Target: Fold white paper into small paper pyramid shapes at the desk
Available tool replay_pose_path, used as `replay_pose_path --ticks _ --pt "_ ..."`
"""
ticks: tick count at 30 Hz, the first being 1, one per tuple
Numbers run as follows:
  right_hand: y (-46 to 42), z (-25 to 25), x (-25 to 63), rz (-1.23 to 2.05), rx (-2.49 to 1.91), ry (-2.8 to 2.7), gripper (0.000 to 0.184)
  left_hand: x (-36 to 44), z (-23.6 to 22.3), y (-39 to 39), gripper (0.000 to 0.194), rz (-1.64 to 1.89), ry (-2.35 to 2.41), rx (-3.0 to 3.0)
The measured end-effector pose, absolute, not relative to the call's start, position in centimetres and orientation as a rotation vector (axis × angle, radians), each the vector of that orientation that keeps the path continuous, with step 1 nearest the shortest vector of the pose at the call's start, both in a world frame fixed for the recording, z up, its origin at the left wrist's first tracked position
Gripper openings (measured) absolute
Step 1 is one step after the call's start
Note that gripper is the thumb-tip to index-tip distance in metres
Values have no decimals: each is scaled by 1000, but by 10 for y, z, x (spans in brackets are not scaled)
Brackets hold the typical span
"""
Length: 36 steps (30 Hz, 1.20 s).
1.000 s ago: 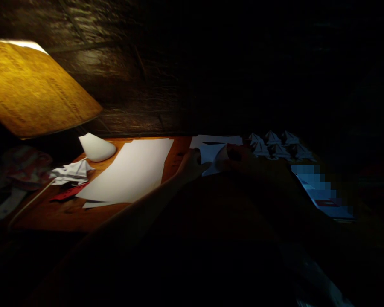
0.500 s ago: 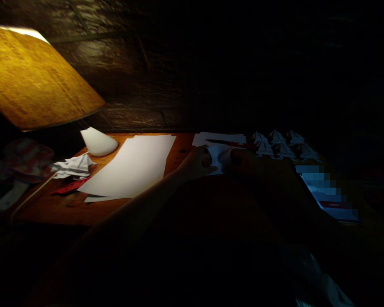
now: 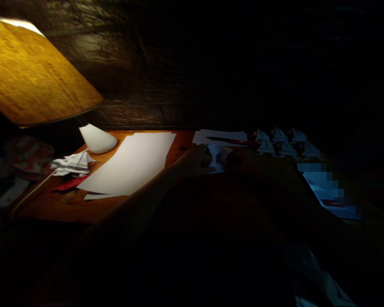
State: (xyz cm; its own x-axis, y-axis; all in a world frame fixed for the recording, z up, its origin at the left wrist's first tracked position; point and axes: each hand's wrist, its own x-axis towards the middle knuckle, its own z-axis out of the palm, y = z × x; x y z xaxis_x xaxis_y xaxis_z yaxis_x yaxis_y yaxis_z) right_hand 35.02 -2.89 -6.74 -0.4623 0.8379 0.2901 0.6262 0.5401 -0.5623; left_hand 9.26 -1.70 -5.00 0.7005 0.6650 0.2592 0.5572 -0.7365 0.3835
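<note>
The scene is very dark, lit only at the left. My left hand (image 3: 195, 161) rests on the wooden table (image 3: 51, 209) with its fingers curled on the left edge of a small white folded paper (image 3: 218, 156). My right hand (image 3: 243, 160) is in shadow and pinches the same paper from the right side. Just behind the paper lies a white sheet (image 3: 222, 137) with scissors with red handles (image 3: 233, 140) on it.
A stack of white sheets (image 3: 134, 164) lies left of my hands. A lit lampshade (image 3: 32, 76) hangs at far left above a white cone (image 3: 96, 140), folded scraps (image 3: 71, 163) and a red strip (image 3: 68, 184). Several folded paper shapes (image 3: 284, 141) sit at back right; a booklet (image 3: 331, 198) lies right.
My hands have drawn closer together on the small paper, folding it smaller. The view has shifted slightly, uncovering the scissors on the sheet behind.
</note>
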Motion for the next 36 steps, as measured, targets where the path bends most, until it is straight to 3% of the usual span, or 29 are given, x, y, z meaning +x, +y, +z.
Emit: replay_pose_path --ticks 11,20,25,36 --pt "-25 -67 360 601 -1102 -2316 23 93 -40 -26 12 507 892 2687" --pt "-25 -64 367 636 -970 -2374 30 93 -40 -27 14 575 873 2557" --pt "-19 -65 370 753 -989 -2360 25 90 -46 -20 14 544 864 2596" --pt "-22 -65 367 642 -1013 -2342 19 96 -53 -17 13 667 775 2648"
